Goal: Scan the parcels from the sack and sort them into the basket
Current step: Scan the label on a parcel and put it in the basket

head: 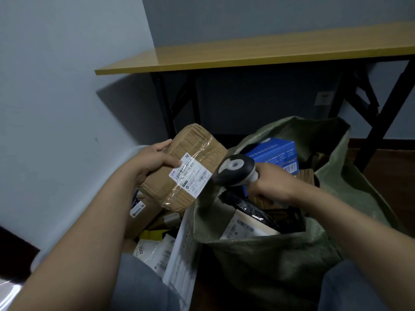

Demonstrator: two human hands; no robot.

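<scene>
The taped brown cardboard parcel [186,167] was held above the white slotted plastic basket [183,250], its label tilted toward the grey handheld scanner [233,170] for reading. The left hand [152,160] pinched its edge; the right hand [272,184] wrapped the scanner's handle. The green woven sack [280,254] held a blue box [275,152] and, probably, black-wrapped parcels.

The walls [56,86] are pale blue-grey and meet in a corner. A table [247,57] with a yellow wooden top and black legs [161,102] stands against them. It makes a dark shadow on the left wall. A white socket [323,98] sits low on the back wall. The floor [381,167] is dark brown wood.
</scene>
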